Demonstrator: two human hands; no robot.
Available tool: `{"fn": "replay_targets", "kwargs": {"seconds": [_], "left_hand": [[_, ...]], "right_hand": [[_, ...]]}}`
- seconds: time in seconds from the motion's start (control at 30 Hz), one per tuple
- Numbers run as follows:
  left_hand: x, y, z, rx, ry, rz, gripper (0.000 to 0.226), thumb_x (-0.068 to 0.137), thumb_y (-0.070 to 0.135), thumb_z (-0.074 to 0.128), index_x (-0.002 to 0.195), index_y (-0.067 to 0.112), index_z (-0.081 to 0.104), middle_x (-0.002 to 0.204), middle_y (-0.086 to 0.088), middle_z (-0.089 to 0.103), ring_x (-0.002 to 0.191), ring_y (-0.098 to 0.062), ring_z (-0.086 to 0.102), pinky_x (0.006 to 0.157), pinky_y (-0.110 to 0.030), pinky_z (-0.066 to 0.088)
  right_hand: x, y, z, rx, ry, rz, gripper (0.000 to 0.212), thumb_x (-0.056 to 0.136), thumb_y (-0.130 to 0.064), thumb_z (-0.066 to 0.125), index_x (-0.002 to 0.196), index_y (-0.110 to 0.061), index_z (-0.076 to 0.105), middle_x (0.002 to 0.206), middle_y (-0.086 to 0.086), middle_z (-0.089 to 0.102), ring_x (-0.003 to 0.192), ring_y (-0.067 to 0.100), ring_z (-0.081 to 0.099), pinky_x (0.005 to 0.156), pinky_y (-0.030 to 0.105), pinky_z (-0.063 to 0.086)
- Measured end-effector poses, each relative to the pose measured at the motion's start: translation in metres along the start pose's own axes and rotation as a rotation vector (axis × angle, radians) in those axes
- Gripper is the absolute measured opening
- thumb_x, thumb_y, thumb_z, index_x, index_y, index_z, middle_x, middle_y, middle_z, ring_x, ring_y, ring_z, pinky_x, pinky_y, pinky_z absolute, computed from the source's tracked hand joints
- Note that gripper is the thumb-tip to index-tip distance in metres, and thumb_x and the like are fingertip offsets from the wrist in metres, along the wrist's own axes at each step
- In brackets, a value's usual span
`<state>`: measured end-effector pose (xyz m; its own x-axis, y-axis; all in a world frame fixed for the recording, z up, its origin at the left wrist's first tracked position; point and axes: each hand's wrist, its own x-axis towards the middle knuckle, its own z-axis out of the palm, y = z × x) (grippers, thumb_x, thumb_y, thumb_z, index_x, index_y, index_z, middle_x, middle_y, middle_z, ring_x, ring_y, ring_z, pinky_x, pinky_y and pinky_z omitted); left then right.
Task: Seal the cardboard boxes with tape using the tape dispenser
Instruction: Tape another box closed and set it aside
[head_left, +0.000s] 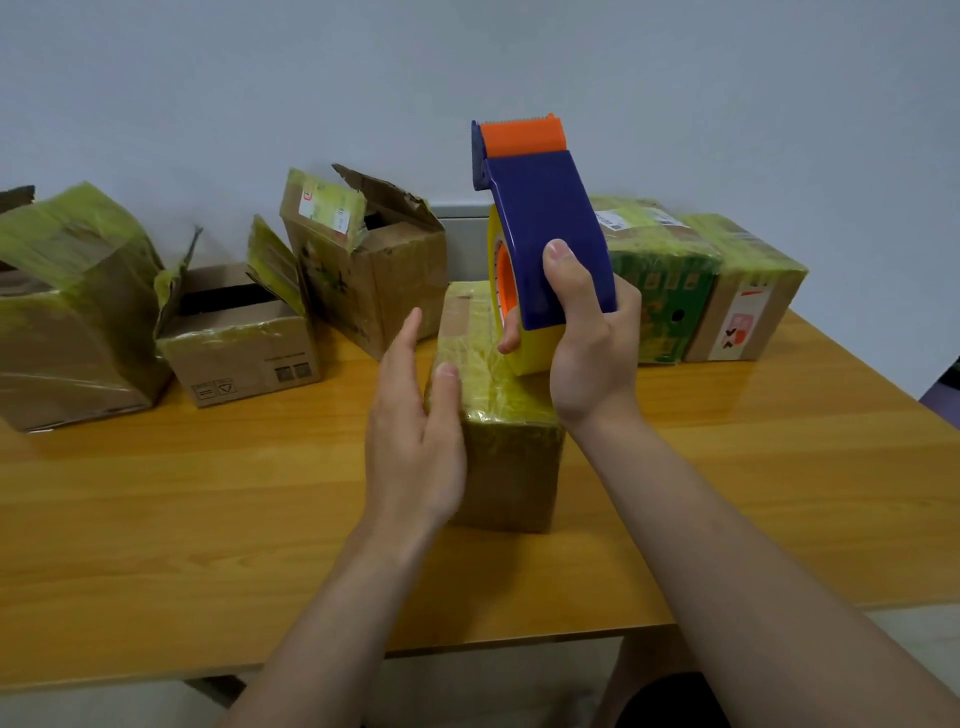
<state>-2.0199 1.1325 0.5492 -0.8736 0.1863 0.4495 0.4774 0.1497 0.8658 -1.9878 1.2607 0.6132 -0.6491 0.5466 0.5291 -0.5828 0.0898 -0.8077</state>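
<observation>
Blue tape dispenser (545, 208), clasped upright in the right hand's (592, 343) curled grip, hovers over the box (511, 467) lying near-to-far on the bench (208, 493); the flat left hand (415, 426) braces its left side.

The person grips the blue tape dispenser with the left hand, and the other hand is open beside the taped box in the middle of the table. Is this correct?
Not quite. The head view shows the right hand gripping the tape dispenser, not the left. The left hand is the open one beside the taped box on the table.
</observation>
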Motion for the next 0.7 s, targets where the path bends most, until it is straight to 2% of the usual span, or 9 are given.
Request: {"fn": "replay_targets", "kwargs": {"seconds": [0.07, 0.13, 0.23, 0.27, 0.37, 0.43, 0.5, 0.6, 0.7], "left_hand": [[-0.002, -0.005, 0.012, -0.032, 0.065, 0.116, 0.048, 0.108, 0.040, 0.043, 0.154, 0.028, 0.049, 0.155, 0.006, 0.052, 0.145, -0.008, 0.045, 0.116, -0.045, 0.044], [0.000, -0.011, 0.022, -0.064, 0.112, 0.189, 0.043, 0.106, 0.035, 0.043, 0.139, 0.020, 0.065, 0.144, -0.002, 0.064, 0.139, -0.012, 0.054, 0.111, -0.043, 0.050], [0.003, -0.014, 0.025, -0.041, 0.155, 0.280, 0.039, 0.107, 0.027, 0.044, 0.117, 0.011, 0.078, 0.129, -0.005, 0.073, 0.131, -0.017, 0.064, 0.110, -0.037, 0.051], [0.004, -0.016, 0.025, -0.042, 0.150, 0.334, 0.040, 0.109, 0.026, 0.044, 0.111, 0.008, 0.079, 0.121, -0.006, 0.076, 0.124, -0.018, 0.068, 0.111, -0.041, 0.051], [0.012, -0.025, 0.020, -0.068, 0.113, 0.450, 0.043, 0.112, 0.021, 0.042, 0.104, 0.003, 0.080, 0.107, -0.006, 0.079, 0.108, -0.017, 0.075, 0.111, -0.051, 0.050], [0.016, -0.027, 0.016, -0.046, 0.117, 0.469, 0.043, 0.112, 0.022, 0.042, 0.104, 0.005, 0.080, 0.106, -0.005, 0.080, 0.111, -0.017, 0.074, 0.110, -0.051, 0.050], [0.015, -0.024, 0.012, 0.105, 0.183, 0.531, 0.045, 0.112, 0.029, 0.042, 0.100, 0.012, 0.082, 0.104, 0.001, 0.080, 0.118, -0.018, 0.071, 0.106, -0.046, 0.050], [0.007, -0.015, 0.014, 0.251, 0.255, 0.721, 0.043, 0.110, 0.028, 0.051, 0.088, 0.011, 0.083, 0.091, -0.001, 0.081, 0.101, -0.020, 0.076, 0.082, -0.043, 0.055], [0.006, -0.007, 0.028, 0.284, 0.276, 0.714, 0.048, 0.109, 0.027, 0.053, 0.071, 0.005, 0.074, 0.073, -0.004, 0.070, 0.068, -0.019, 0.062, 0.056, -0.043, 0.046]], "right_hand": [[0.000, -0.001, 0.001, -0.006, 0.005, -0.006, 0.044, 0.099, -0.032, 0.052, 0.100, 0.010, 0.064, 0.072, 0.022, 0.063, 0.055, 0.028, 0.060, 0.058, 0.037, 0.053], [-0.001, -0.001, -0.002, -0.015, 0.018, -0.003, 0.039, 0.101, -0.032, 0.054, 0.099, 0.006, 0.066, 0.074, 0.019, 0.064, 0.058, 0.026, 0.062, 0.059, 0.035, 0.054], [-0.002, -0.002, -0.007, 0.010, 0.066, 0.029, 0.026, 0.103, -0.027, 0.056, 0.097, -0.005, 0.067, 0.075, 0.006, 0.067, 0.061, 0.012, 0.064, 0.060, 0.023, 0.053], [-0.003, -0.002, -0.007, 0.022, 0.070, 0.032, 0.030, 0.101, -0.030, 0.057, 0.099, -0.002, 0.067, 0.076, 0.007, 0.067, 0.062, 0.013, 0.064, 0.060, 0.023, 0.053], [-0.004, -0.002, -0.003, 0.030, 0.050, 0.030, 0.058, 0.091, -0.048, 0.060, 0.107, 0.007, 0.065, 0.086, 0.024, 0.065, 0.076, 0.032, 0.063, 0.066, 0.033, 0.055], [-0.006, -0.002, 0.000, 0.027, 0.046, 0.022, 0.063, 0.089, -0.050, 0.059, 0.108, 0.010, 0.065, 0.088, 0.028, 0.065, 0.078, 0.036, 0.062, 0.070, 0.036, 0.055], [-0.007, -0.002, -0.001, 0.020, 0.051, 0.018, 0.064, 0.089, -0.051, 0.059, 0.107, 0.010, 0.065, 0.087, 0.028, 0.065, 0.076, 0.035, 0.062, 0.069, 0.036, 0.055], [-0.008, -0.003, -0.003, 0.026, 0.057, 0.041, 0.056, 0.093, -0.048, 0.057, 0.108, 0.006, 0.065, 0.084, 0.026, 0.064, 0.065, 0.027, 0.063, 0.062, 0.034, 0.055], [-0.009, -0.007, -0.003, 0.018, 0.083, 0.074, 0.044, 0.095, -0.043, 0.055, 0.111, -0.003, 0.065, 0.085, 0.020, 0.066, 0.062, 0.023, 0.064, 0.060, 0.033, 0.056]]}}
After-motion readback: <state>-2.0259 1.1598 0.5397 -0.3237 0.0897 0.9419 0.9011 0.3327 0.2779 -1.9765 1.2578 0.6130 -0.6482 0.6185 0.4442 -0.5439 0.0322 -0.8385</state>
